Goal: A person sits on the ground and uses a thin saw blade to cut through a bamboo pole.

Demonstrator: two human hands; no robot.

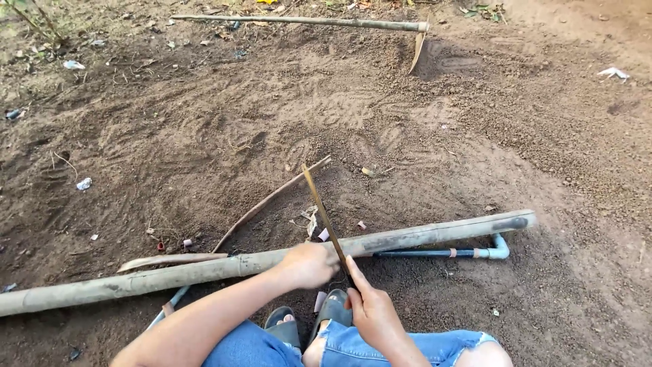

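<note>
A long pale bamboo pole (204,270) lies across the bare soil in front of me. My left hand (309,265) grips the pole near its middle. My right hand (370,312) is closed on the handle of a long thin blade (322,214), which slants up and away from the pole. The blade's lower end meets the pole just beside my left hand. My knees in torn blue jeans (367,348) and dark sandals (331,309) show at the bottom edge.
A blue plastic pipe (448,253) with an elbow lies behind the pole at right. A thin curved stick (272,200) and a split sliver (170,261) rest on the soil. A hoe with a long handle (299,22) lies at the top. Litter scraps dot the ground.
</note>
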